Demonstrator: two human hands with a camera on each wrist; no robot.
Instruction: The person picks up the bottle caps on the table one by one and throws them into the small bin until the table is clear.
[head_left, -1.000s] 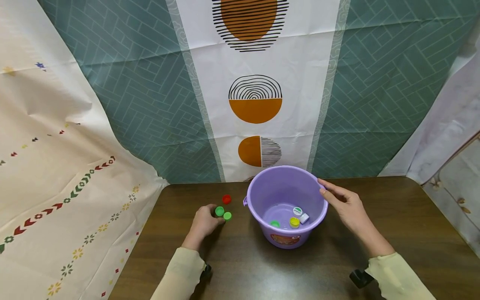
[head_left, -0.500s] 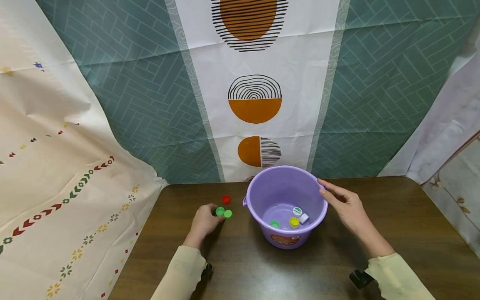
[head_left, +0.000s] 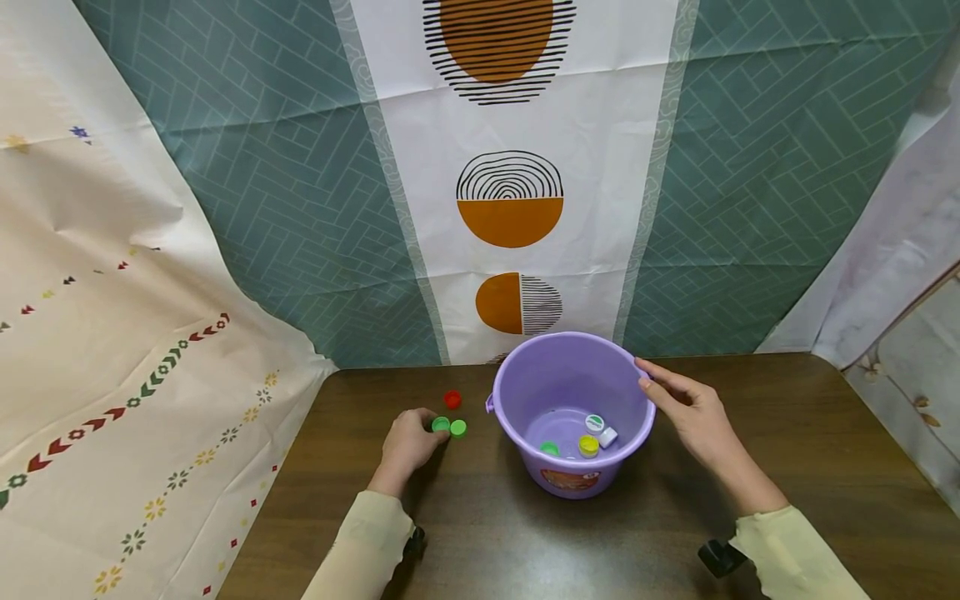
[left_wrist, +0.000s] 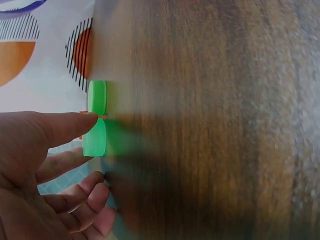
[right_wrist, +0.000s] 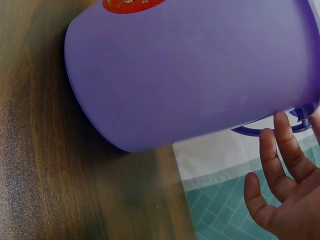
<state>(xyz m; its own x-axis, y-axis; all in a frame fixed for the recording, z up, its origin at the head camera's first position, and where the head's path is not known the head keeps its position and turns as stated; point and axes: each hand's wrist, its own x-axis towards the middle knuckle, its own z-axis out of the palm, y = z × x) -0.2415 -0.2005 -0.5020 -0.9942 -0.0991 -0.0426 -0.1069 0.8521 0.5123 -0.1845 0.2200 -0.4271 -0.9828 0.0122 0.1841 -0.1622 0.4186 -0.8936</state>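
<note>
My left hand [head_left: 410, 446] is at the tabletop, left of the bucket. Its thumb and index finger pinch a green bottle cap [left_wrist: 95, 137], while the other fingers curl loosely below. Close beside that cap sits a second, brighter green cap [head_left: 458, 428]. Just behind them lies a red cap [head_left: 452, 400]. My right hand [head_left: 693, 408] holds the rim of a purple bucket [head_left: 570, 358] at its right side, thumb and index finger at the edge. The right wrist view shows the remaining fingers [right_wrist: 270, 150] spread beside the bucket wall and handle.
Inside the bucket lie a yellow cap [head_left: 588, 446], a green cap [head_left: 550, 448] and two white caps [head_left: 595, 423]. The brown wooden table [head_left: 465, 542] ends at a patterned cloth backdrop [head_left: 360, 250]. A cream cloth [head_left: 150, 417] hangs along the left edge.
The brighter green cap has shifted slightly right and away, and the pinched cap has moved a little right with my left hand. My right hand and the bucket stay in place.
</note>
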